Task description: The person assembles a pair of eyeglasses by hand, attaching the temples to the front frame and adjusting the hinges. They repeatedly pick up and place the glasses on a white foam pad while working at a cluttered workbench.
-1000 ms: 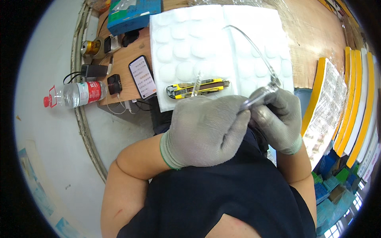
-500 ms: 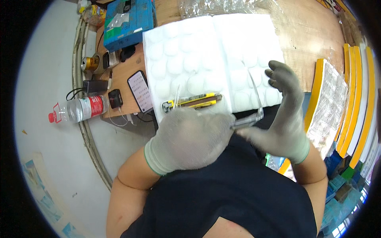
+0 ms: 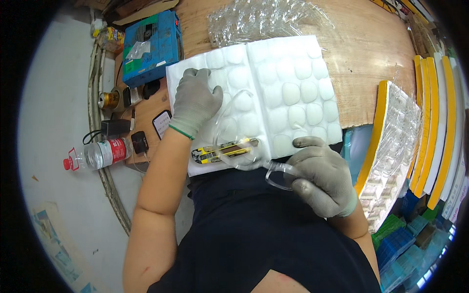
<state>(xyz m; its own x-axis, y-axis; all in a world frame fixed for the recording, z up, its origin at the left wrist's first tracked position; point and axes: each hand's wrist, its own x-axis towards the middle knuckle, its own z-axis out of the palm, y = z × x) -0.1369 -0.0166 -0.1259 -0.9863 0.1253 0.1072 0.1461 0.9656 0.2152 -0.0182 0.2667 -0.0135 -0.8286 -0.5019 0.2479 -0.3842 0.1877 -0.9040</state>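
Observation:
My right hand (image 3: 322, 176), in a grey glove, grips a pair of clear-framed eyeglasses (image 3: 267, 177) by one side. Its see-through rim and temple, slightly blurred, reach leftward over the white sheet (image 3: 252, 63). Rows of rounded, lens-shaped white pads (image 3: 291, 94) cover this sheet. Up on its left part, my gloved left hand (image 3: 196, 100) rests with fingers bent downward and thumb apart, fingertips at the pads. Nothing shows in it, though its palm is hidden. Yellow-and-black utility knives (image 3: 211, 155) lie at the sheet's near left edge, partly behind the clear frame.
Clear plastic pieces (image 3: 264, 19) are heaped beyond the sheet. On the left are a blue box (image 3: 151, 51), a can (image 3: 108, 100), a phone (image 3: 161, 122) and a water bottle (image 3: 105, 154). Yellow-edged trays (image 3: 391, 146) stand on the right.
My left hand has left the eyeglasses and moved up and left onto the padded sheet. My right hand has come down and leftward, closing on the glasses. The view has shifted slightly.

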